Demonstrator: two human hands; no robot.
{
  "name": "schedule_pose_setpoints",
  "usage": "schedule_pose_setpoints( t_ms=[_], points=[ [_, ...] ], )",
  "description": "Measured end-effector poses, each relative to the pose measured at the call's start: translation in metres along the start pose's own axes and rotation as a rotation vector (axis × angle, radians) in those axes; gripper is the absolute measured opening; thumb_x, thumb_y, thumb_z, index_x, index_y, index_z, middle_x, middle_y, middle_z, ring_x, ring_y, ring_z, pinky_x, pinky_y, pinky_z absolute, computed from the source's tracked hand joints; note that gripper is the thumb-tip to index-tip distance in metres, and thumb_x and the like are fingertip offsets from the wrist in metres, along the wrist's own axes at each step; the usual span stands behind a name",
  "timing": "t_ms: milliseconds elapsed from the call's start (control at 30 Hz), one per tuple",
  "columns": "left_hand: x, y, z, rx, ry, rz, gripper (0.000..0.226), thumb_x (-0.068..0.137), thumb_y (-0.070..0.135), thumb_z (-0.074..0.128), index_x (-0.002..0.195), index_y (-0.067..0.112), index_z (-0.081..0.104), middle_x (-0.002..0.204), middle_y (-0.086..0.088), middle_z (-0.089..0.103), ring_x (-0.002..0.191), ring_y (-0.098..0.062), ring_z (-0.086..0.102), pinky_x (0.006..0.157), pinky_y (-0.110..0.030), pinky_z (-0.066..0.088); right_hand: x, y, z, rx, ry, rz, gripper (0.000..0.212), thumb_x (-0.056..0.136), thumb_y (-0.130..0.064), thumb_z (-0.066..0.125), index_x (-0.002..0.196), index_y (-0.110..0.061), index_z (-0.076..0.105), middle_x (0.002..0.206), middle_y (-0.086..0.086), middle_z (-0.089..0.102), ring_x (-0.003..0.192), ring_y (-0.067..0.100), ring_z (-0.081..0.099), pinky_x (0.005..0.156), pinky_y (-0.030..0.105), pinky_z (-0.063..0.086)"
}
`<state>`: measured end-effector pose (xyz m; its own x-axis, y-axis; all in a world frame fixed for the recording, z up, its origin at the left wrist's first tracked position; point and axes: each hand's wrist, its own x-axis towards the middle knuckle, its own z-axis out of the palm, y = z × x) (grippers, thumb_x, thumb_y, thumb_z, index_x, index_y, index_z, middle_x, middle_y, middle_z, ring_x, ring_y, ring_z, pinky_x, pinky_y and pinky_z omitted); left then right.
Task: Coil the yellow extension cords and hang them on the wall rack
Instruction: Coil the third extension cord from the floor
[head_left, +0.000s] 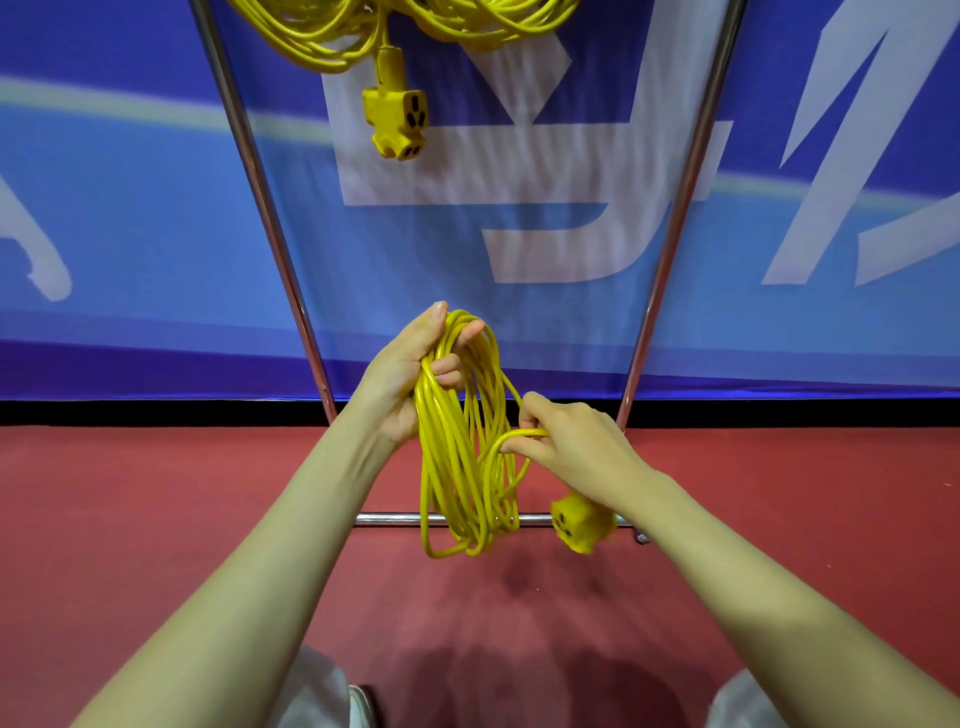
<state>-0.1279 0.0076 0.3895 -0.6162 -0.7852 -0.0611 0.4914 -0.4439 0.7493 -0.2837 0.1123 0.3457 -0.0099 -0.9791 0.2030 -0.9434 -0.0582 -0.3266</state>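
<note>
The left hand (410, 374) grips the top of the coiled yellow cord (462, 441), fingers curled round its loops, above the red floor (156, 493). The right hand (566, 441) pinches one loose loop; the cord's socket end (579, 522) dangles below it.

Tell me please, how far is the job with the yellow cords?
Done: one coiled cord already hangs at the top of the rack. In hand: the left hand grips a second coil while the right hand pinches a loose loop near the socket end. Left: finishing that wrap and hanging this coil.
</note>
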Motion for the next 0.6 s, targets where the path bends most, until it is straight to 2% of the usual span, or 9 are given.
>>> schedule_pose_setpoints(
  t_ms=[100, 167, 200, 267, 367, 433, 500, 533, 600],
  points=[
    [-0.001, -0.004, -0.003, 0.055, -0.027, -0.017, 0.012, 0.094, 0.026, 0.048, 0.085, 0.018, 0.052, 0.081, -0.008, 0.069, 0.037, -0.002, 0.037, 0.038, -0.011, 0.03, 0.0, 0.004, -0.003, 0.204, 0.011, -0.17, 0.015, 0.084, -0.03, 0.055, 0.087, -0.017, 0.063, 0.084, -0.008, 0.047, 0.075, 0.009, 0.048, 0.075, 0.03, 0.046],
    [-0.001, -0.007, -0.004, 0.071, -0.025, -0.041, 0.01, 0.091, 0.026, 0.05, 0.085, 0.019, 0.053, 0.081, -0.008, 0.07, 0.037, -0.002, 0.038, 0.038, -0.011, 0.031, -0.002, 0.004, -0.008, 0.242, -0.021, -0.28, 0.033, 0.081, -0.016, 0.039, 0.095, -0.014, 0.07, 0.096, -0.003, 0.045, 0.077, 0.002, 0.044, 0.077, 0.018, 0.041],
    [0.0, -0.009, -0.005, 0.07, -0.015, -0.052, 0.011, 0.093, 0.026, 0.049, 0.085, 0.019, 0.053, 0.082, -0.009, 0.069, 0.037, -0.003, 0.039, 0.037, -0.011, 0.031, -0.003, 0.004, -0.009, 0.205, -0.033, -0.323, 0.037, 0.081, -0.012, 0.037, 0.098, -0.013, 0.07, 0.101, 0.0, 0.045, 0.076, 0.002, 0.043, 0.075, 0.019, 0.042],
    [0.001, -0.013, -0.005, 0.073, 0.002, -0.071, 0.016, 0.097, 0.024, 0.046, 0.085, 0.018, 0.053, 0.083, -0.009, 0.069, 0.037, -0.002, 0.039, 0.037, -0.011, 0.032, -0.005, 0.002, -0.012, 0.094, -0.01, -0.387, 0.036, 0.082, -0.008, 0.043, 0.107, -0.016, 0.067, 0.104, 0.006, 0.049, 0.074, 0.01, 0.048, 0.068, 0.033, 0.049],
    [0.001, -0.018, 0.0, 0.094, -0.001, -0.093, 0.018, 0.099, 0.024, 0.046, 0.084, 0.018, 0.053, 0.082, -0.009, 0.068, 0.038, -0.002, 0.039, 0.038, -0.011, 0.031, -0.004, -0.004, -0.012, 0.054, 0.041, -0.341, 0.034, 0.092, -0.019, 0.054, 0.126, -0.018, 0.054, 0.103, 0.006, 0.059, 0.086, 0.024, 0.059, 0.073, 0.034, 0.045],
    [0.001, -0.022, 0.003, 0.112, -0.009, -0.101, 0.018, 0.099, 0.024, 0.045, 0.084, 0.017, 0.054, 0.082, -0.009, 0.066, 0.039, -0.002, 0.039, 0.039, -0.012, 0.03, -0.001, -0.007, -0.014, 0.036, 0.052, -0.261, 0.03, 0.094, -0.034, 0.053, 0.116, -0.013, 0.053, 0.098, 0.005, 0.064, 0.093, 0.029, 0.06, 0.073, 0.039, 0.042],
    [0.002, -0.026, 0.005, 0.121, -0.021, -0.115, 0.015, 0.098, 0.025, 0.047, 0.085, 0.017, 0.053, 0.083, -0.01, 0.066, 0.04, -0.003, 0.04, 0.04, -0.012, 0.031, -0.003, -0.009, -0.015, -0.012, 0.149, -0.287, 0.041, 0.089, -0.05, 0.042, 0.1, -0.013, 0.054, 0.09, 0.003, 0.065, 0.086, 0.031, 0.062, 0.064, 0.04, 0.043],
    [0.002, -0.028, 0.005, 0.121, -0.038, -0.121, 0.013, 0.096, 0.025, 0.05, 0.087, 0.016, 0.052, 0.083, -0.01, 0.066, 0.041, -0.004, 0.041, 0.041, -0.013, 0.032, -0.004, -0.01, -0.015, -0.006, 0.17, -0.281, 0.043, 0.086, -0.053, 0.04, 0.098, -0.014, 0.054, 0.09, 0.001, 0.065, 0.085, 0.03, 0.062, 0.062, 0.04, 0.044],
    [0.003, -0.031, 0.006, 0.145, -0.075, -0.129, 0.013, 0.094, 0.026, 0.051, 0.09, 0.014, 0.049, 0.075, -0.009, 0.062, 0.043, -0.006, 0.041, 0.042, -0.015, 0.033, -0.005, -0.011, -0.016, 0.096, 0.142, -0.234, 0.034, 0.086, -0.045, 0.055, 0.105, -0.017, 0.054, 0.096, -0.007, 0.062, 0.086, 0.025, 0.061, 0.065, 0.041, 0.046]
  ],
)
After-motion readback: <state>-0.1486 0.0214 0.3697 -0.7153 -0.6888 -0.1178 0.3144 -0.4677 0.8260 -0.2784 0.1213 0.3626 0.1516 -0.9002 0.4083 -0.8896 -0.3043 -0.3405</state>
